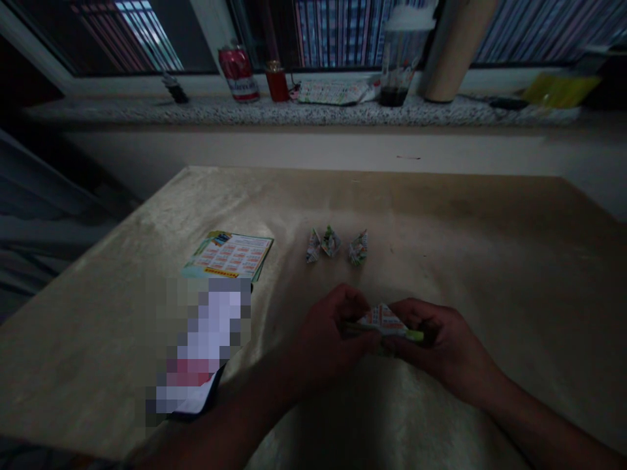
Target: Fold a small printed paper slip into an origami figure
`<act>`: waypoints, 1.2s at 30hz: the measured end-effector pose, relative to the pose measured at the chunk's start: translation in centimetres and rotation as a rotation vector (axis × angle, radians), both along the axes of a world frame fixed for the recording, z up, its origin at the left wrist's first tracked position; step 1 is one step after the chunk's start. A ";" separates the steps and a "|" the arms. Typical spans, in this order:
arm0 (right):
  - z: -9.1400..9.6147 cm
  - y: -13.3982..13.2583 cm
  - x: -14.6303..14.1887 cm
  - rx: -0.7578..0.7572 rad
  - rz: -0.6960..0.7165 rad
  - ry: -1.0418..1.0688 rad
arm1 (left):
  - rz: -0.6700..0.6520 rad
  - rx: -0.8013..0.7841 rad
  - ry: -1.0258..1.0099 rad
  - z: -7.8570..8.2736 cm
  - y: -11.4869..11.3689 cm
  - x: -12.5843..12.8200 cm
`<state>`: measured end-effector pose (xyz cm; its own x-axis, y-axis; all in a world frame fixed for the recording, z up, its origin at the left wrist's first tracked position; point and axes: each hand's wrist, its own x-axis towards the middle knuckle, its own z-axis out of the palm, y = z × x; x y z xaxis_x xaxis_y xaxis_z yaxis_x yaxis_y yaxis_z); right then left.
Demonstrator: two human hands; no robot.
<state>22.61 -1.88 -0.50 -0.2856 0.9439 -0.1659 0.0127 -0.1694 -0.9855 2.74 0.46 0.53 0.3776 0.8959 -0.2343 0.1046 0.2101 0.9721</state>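
A folded piece of printed paper [383, 320], pointed at the top, sits between both hands just above the table [490, 261]. My left hand [329, 334] pinches its left side with curled fingers. My right hand [435, 343] grips its right side the same way. Beyond the hands, three small folded paper shapes [336, 245] stand in a row on the table. The light is dim and fine detail of the paper is hard to make out.
A stack of printed leaflets [229, 256] lies at the left, with a blurred-out flat object [203, 349] nearer me. On the window ledge [304, 112] stand a red can [239, 73], a small red cup [277, 82], a clear jar [402, 59] and a cardboard tube [453, 49].
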 end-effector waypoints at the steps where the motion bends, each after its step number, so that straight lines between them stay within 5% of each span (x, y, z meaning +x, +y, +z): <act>1: 0.0 0.0 0.1 -0.005 0.006 0.012 | 0.004 -0.031 -0.032 0.0 0.1 0.0; 7: 0.0 0.1 0.6 -0.033 0.043 0.059 | -0.062 -0.150 -0.138 -0.5 0.6 -0.1; 18: 0.0 0.0 -0.1 0.104 -0.059 -0.166 | 0.005 0.055 0.031 -0.6 -0.1 0.3; 26: 0.2 0.0 0.0 0.374 -0.169 -0.301 | 0.054 0.254 0.116 -1.0 0.0 0.4; 31: 0.1 0.1 -0.1 0.473 -0.139 -0.279 | 0.082 0.206 0.129 -1.1 0.0 0.3; 36: 0.0 0.0 0.1 0.607 -0.138 -0.369 | 0.047 0.568 0.173 -0.8 -0.1 0.1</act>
